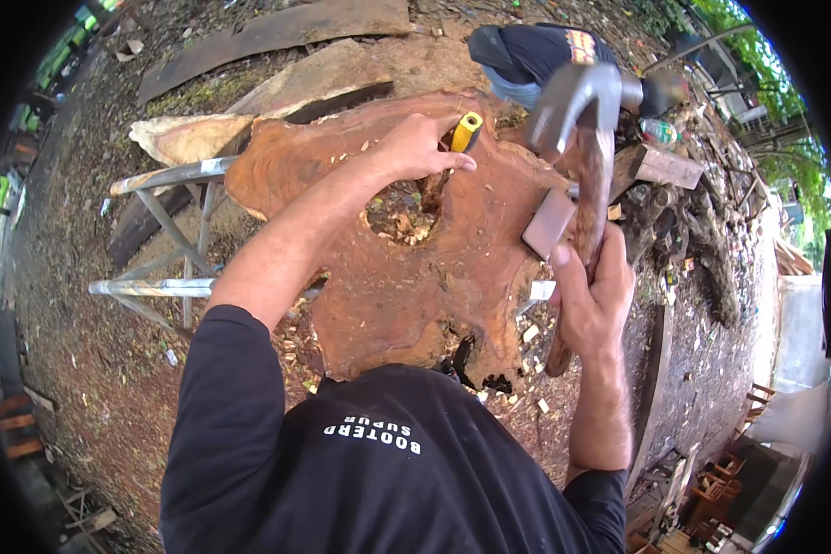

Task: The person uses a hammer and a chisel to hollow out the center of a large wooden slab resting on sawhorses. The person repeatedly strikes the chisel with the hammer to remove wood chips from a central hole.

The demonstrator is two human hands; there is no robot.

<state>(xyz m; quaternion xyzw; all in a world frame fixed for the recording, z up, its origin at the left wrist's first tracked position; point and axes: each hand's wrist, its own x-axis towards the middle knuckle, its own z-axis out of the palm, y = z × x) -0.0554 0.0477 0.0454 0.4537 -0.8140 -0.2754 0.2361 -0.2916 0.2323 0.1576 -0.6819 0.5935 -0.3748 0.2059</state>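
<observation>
The yellow-handled chisel (465, 132) stood tilted at the edge of a rough hole (403, 214) in the big reddish-brown wood slab (406, 277). My left hand (419, 146) reached far out, arm nearly straight, and my fingers were closed around the chisel, with its yellow end poking out above them. My right hand (593, 297) was raised beside it, fingers wrapped tight around the wooden handle of a grey steel claw hammer (582, 102). The slab lay on a silver metal frame (171, 231).
</observation>
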